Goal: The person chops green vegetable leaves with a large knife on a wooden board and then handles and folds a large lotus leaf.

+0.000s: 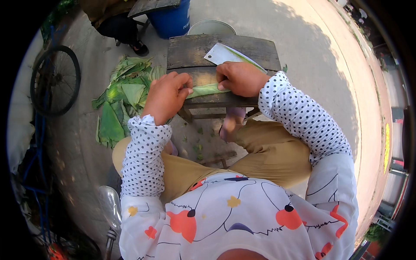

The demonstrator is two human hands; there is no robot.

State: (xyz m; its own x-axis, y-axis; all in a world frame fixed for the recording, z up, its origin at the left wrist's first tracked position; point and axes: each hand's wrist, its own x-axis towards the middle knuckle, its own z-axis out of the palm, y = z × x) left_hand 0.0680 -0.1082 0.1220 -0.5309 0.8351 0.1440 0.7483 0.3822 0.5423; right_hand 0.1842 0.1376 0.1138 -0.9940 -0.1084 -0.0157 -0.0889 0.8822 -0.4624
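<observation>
A pale green vegetable stalk [204, 90] lies across the near part of a worn wooden bench [187, 48]. My left hand [168, 94] is closed on its left end, thumb and fingertips pinching it. Gripping the right end is my right hand [243, 79], with curled fingers that hide part of the stalk. Just beyond the right hand a cleaver blade [221, 53] with a hole near its corner lies flat on the bench. A thin green strip runs along the blade, and the cleaver's handle does not show.
A heap of large green leaves [125, 99] is on the ground left of the bench. Beyond it stand a blue bucket [170, 21] and a pale round tub [212, 27]. Another person's leg [119, 31] shows at the upper left. A bicycle wheel [56, 81] is farther left.
</observation>
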